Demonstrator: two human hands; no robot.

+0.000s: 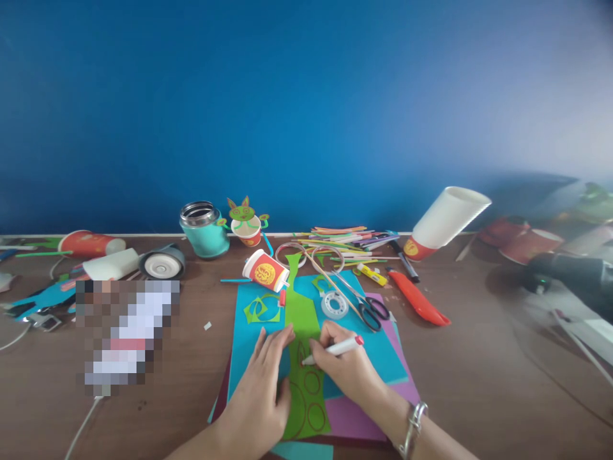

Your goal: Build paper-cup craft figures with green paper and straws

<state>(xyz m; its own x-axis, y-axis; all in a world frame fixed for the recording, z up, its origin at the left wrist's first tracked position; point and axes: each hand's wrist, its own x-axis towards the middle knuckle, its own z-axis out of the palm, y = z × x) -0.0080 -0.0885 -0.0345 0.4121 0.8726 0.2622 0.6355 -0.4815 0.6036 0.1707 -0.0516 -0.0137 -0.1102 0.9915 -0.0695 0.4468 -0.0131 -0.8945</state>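
Note:
My right hand [345, 369] is closed round a white marker with a red end [335, 349], its tip touching a green paper strip [304, 358] that carries drawn red circles. My left hand [261, 390] lies flat with fingers stretched out, pressing the strip's left edge onto the blue sheet [249, 345] beneath. A pink sheet [349, 418] shows under the blue one. A bracelet sits on my right wrist.
Scissors [368, 306], a tape roll [334, 305] and a lying red-and-white paper cup [264, 271] rest just beyond the sheets. Farther back stand a teal jar [205, 229], a decorated cup [246, 225], a pile of straws and pens [345, 241], an orange cutter [417, 299] and a tilted cup stack [443, 222].

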